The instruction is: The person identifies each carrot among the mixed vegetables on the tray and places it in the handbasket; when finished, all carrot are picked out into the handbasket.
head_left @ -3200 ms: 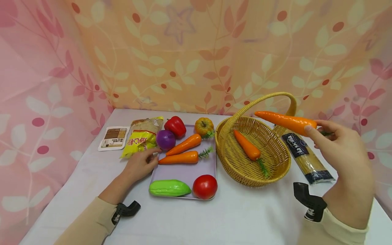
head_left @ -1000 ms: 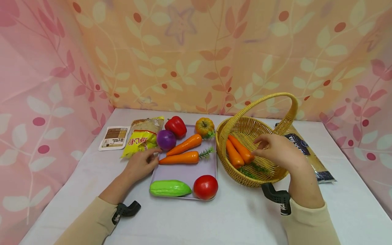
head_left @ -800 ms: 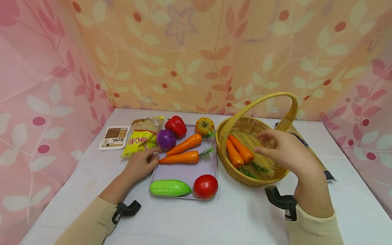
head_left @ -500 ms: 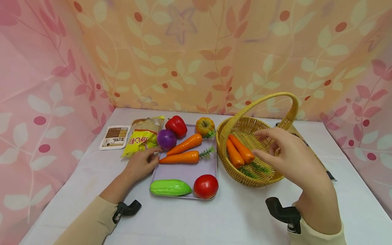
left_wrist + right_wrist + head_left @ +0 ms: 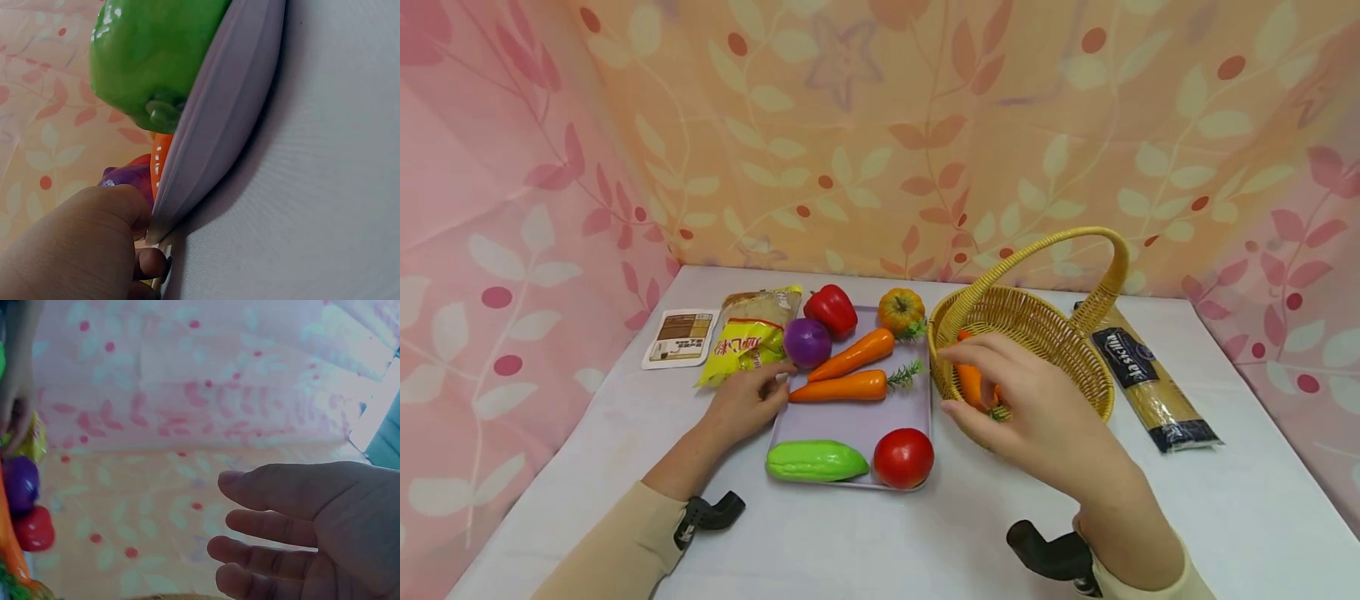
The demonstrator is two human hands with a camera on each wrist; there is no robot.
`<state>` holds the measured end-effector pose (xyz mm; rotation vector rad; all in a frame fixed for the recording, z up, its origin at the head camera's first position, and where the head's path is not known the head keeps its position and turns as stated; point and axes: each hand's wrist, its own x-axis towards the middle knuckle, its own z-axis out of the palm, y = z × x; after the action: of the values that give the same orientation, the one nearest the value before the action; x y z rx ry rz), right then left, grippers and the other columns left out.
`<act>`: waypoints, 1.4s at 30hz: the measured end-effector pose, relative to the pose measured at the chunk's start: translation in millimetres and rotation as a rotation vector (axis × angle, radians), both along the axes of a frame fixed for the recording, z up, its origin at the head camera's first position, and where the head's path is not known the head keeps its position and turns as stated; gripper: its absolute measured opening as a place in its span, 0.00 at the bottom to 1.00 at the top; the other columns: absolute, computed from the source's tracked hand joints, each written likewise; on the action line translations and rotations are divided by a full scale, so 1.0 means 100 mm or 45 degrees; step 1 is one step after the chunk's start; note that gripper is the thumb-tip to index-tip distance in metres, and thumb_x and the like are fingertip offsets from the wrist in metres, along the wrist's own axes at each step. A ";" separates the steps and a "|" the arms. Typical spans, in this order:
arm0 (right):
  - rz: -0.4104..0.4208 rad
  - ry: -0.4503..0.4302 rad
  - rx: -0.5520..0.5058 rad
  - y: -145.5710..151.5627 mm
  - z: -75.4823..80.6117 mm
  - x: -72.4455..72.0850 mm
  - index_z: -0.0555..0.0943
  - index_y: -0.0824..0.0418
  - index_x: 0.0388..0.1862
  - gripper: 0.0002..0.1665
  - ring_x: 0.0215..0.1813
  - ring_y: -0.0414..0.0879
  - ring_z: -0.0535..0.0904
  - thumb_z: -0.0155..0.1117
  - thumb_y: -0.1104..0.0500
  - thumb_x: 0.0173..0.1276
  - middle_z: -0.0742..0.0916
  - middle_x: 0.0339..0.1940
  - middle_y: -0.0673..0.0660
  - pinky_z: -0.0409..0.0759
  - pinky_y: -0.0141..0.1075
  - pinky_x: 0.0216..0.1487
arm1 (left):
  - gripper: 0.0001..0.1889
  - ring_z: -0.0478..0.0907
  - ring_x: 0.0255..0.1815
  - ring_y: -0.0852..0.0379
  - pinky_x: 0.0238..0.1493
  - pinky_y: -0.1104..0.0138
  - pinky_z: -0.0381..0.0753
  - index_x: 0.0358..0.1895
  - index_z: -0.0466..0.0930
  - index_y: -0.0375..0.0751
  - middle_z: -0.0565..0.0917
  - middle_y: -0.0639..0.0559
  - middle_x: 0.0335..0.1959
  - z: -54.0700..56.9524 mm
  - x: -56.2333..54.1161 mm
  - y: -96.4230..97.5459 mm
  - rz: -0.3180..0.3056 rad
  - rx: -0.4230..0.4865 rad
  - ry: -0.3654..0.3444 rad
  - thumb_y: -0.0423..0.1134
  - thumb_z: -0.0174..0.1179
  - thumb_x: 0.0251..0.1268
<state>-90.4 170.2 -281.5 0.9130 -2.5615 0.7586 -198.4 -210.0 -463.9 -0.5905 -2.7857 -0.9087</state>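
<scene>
My left hand (image 5: pixel 748 406) pinches the left rim of the pale purple tray (image 5: pixel 797 425); in the left wrist view, the thumb lies over the rim (image 5: pixel 206 137). On the tray are two orange carrots (image 5: pixel 850 386), a purple onion-like ball (image 5: pixel 807 342), a red bell pepper (image 5: pixel 831 310), a small pumpkin (image 5: pixel 901 311), a red tomato (image 5: pixel 903 458) and a green gourd-like vegetable (image 5: pixel 816 461). My right hand (image 5: pixel 1037 417) hovers above the front of the wicker basket (image 5: pixel 1086 367), holding nothing, fingers apart and slightly bent. It partly hides the carrots (image 5: pixel 972 385) inside.
The basket's tall handle (image 5: pixel 1060 237) arches over it. A pasta pack (image 5: pixel 1150 379) lies to its right. Left of the tray are a yellow food bag (image 5: pixel 748 337) and a white printed packet (image 5: pixel 680 337). Patterned curtains (image 5: pixel 880 150) enclose the table (image 5: pixel 850 542).
The right hand held a carrot right of the basket, then let it go beside the other carrot inside. Since then it has come up and moved left toward the tray. The left hand stays put.
</scene>
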 end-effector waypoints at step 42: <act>-0.266 -0.508 0.221 -0.81 -1.21 -0.82 0.80 0.65 0.64 0.29 0.54 0.53 0.84 0.72 0.53 0.68 0.87 0.53 0.61 0.78 0.48 0.60 | 0.16 0.69 0.25 0.58 0.28 0.65 0.67 0.57 0.85 0.46 0.73 0.60 0.22 -0.02 0.00 0.00 0.013 -0.006 0.023 0.37 0.63 0.68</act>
<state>-172.1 89.5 -402.6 0.5694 -3.0511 0.7248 -198.4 -210.0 -466.0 -0.5821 -2.7726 -0.8910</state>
